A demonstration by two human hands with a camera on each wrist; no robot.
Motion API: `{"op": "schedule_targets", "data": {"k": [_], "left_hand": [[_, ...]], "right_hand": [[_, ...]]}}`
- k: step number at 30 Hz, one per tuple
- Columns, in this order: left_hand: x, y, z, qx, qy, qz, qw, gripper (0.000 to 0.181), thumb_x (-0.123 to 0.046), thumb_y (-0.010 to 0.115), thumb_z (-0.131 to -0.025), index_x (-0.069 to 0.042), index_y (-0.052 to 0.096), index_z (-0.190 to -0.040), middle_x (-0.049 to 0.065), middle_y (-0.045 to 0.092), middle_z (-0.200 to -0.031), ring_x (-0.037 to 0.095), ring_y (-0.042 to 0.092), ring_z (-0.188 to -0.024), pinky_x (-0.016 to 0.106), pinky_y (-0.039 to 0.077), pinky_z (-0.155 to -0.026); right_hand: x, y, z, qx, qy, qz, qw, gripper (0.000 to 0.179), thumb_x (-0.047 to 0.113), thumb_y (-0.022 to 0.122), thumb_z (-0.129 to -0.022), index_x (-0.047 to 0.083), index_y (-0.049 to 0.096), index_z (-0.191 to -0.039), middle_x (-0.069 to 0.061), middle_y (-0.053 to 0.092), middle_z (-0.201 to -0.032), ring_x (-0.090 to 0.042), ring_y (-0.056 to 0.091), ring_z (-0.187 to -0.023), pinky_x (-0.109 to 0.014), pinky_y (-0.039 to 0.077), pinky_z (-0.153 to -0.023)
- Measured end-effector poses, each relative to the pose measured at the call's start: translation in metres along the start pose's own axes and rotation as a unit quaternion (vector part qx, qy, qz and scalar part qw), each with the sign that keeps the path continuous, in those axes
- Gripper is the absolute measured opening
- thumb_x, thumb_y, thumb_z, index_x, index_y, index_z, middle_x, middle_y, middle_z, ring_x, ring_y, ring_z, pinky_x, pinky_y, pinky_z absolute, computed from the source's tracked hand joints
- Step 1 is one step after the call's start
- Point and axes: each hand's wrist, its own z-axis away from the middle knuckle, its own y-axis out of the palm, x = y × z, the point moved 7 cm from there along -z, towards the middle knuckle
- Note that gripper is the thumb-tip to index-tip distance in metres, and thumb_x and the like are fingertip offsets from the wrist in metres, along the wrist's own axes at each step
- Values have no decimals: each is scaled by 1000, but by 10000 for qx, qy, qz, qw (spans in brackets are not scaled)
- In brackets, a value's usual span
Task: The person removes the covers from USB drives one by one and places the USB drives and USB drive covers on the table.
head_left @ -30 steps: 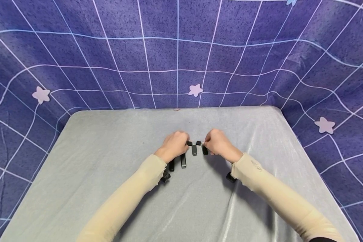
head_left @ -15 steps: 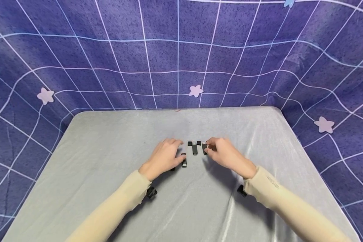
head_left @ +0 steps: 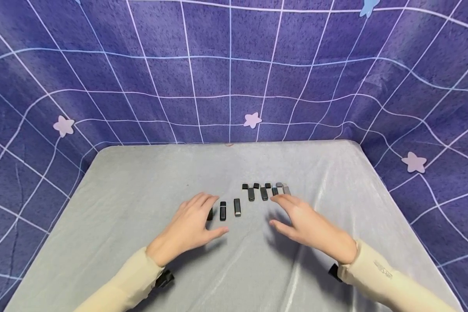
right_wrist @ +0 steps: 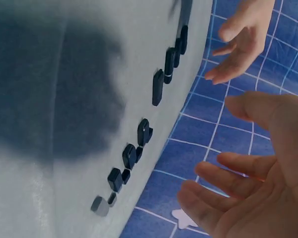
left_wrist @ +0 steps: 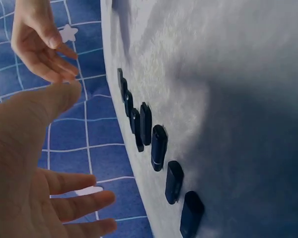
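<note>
In the head view, my left hand (head_left: 189,225) hovers with spread fingers over the left end of a row of USB flash drives. Three capped black ones show beside it: one black drive (head_left: 237,207), another with a silver band (head_left: 223,211), and a third (head_left: 210,214) partly hidden by my fingers. My right hand (head_left: 306,223) is held up, fingers loosely extended, near uncapped drives: a black one (head_left: 251,193), a second black one (head_left: 264,193) and a grey one (head_left: 286,190). Small caps (head_left: 256,185) lie beside their plugs. Both hands hold nothing.
A grey cloth covers the table (head_left: 140,173). Behind and at the sides hangs a purple-blue curtain (head_left: 203,73) with grid lines and stars. The left wrist view shows more capped drives (left_wrist: 192,214) along the row. Black wrist devices (head_left: 164,278) sit under both sleeves.
Both hands have drawn back toward the body and apart, their fingers opening. The right fingers have left an uncapped black drive, and the left hand has come away from a cap. More drives are visible.
</note>
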Motion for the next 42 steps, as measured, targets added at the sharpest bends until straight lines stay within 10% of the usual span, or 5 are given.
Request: {"op": "schedule_targets", "data": {"k": [18,29,42], "left_hand": [[0,22,50,-158,-71,-162,9997,115,-81,68,-77,-14,31,-162,13,35,-166,40,17,-158,71,18,-120],[29,31,66,-91,-454,-121,9989,113,-83,65,-77,-12,35,-161,16,34,-165,47,21,-155,73,19,-119],[49,27,70,-50,-765,-56,9970,109,-80,65,-80,-15,33,-162,18,30,-167,48,16,-156,74,17,-118]], "right_hand": [[23,51,21,912,-137,453,9947,112,66,75,-82,-4,33,-157,-25,28,-165,-46,29,-152,-55,31,-120],[44,96,-18,1550,-394,353,9865,113,68,73,-84,-3,27,-160,-27,23,-166,-46,27,-153,-50,33,-120],[37,116,-71,1420,10,401,9891,77,28,74,-96,-7,37,-154,-33,36,-158,-47,39,-147,-49,43,-114]]}}
